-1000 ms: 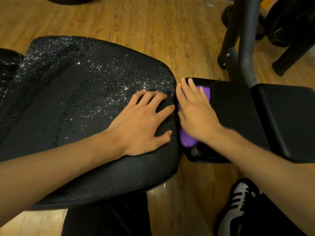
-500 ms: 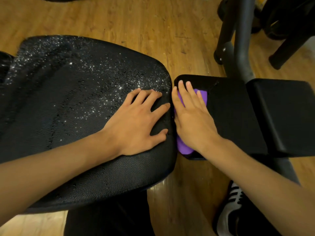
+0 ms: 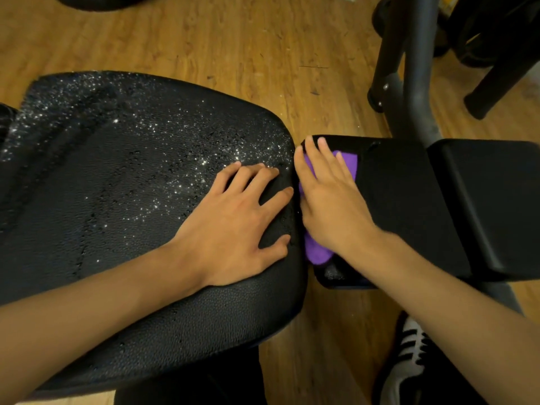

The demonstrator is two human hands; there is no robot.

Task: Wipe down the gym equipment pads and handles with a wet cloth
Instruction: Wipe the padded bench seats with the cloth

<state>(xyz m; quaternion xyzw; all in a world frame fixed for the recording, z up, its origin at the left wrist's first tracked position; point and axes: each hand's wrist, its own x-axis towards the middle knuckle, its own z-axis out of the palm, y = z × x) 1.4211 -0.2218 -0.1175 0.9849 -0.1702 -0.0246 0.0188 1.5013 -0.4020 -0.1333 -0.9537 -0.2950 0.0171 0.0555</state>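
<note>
The right hand (image 3: pixel 333 206) lies flat on the purple cloth (image 3: pixel 317 252), fingers straight and only slightly fanned. Its grip is neither curled nor pinching; the palm and fingers press the cloth down onto the smaller black pad (image 3: pixel 394 200). The cloth sits at that pad's left end, just beside the narrow gap to the large pad (image 3: pixel 117 200). Most of it is hidden under the hand. A purple patch shows beside the fingers towards the pad's far edge, and a rounded purple fold pokes out below the heel of the palm near the pad's near edge. The fingertips reach almost to the far left corner of the smaller pad.

The left hand (image 3: pixel 233 226) rests on the right end of the large pad, its grip spread wide and flat, holding nothing. Its fingertips lie at the pad's right edge, close to the right hand but not touching the cloth. The large pad's textured black surface glints with bright specks across its far half.

Right of the smaller pad, a second black cushion (image 3: pixel 491 200) adjoins it. A grey frame tube (image 3: pixel 418 68) rises behind them over the wooden floor (image 3: pixel 204 39). A black-and-white shoe (image 3: pixel 406 366) stands on the floor below the right forearm.
</note>
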